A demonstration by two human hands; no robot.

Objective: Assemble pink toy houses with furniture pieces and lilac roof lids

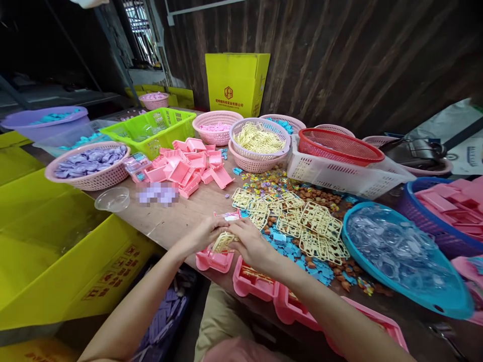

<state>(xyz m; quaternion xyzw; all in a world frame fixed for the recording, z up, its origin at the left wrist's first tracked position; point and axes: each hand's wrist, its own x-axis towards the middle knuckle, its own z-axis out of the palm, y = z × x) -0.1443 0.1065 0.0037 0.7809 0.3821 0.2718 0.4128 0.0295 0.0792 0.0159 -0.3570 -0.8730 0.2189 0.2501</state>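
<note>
My left hand (206,235) and my right hand (252,244) meet at the front of the table, fingers closed around a cream plastic lattice frame (223,242). Whether it is one frame or a small stack I cannot tell, since my fingers cover part of it. Directly below is a pink plastic box (215,261) at the table edge. Just beyond my fingertips lies another pink piece (227,215) with something whitish in it. To the right of my right hand, more cream lattice frames (320,226) lie on blue plastic pieces (313,269).
Pink boxes (256,289) line the front edge. A pile of pink trays (188,166) lies further back. Around it stand a basket of purple pieces (90,163), a green crate (151,130), a basket of cream pieces (260,138) and a blue tray of clear parts (462,296).
</note>
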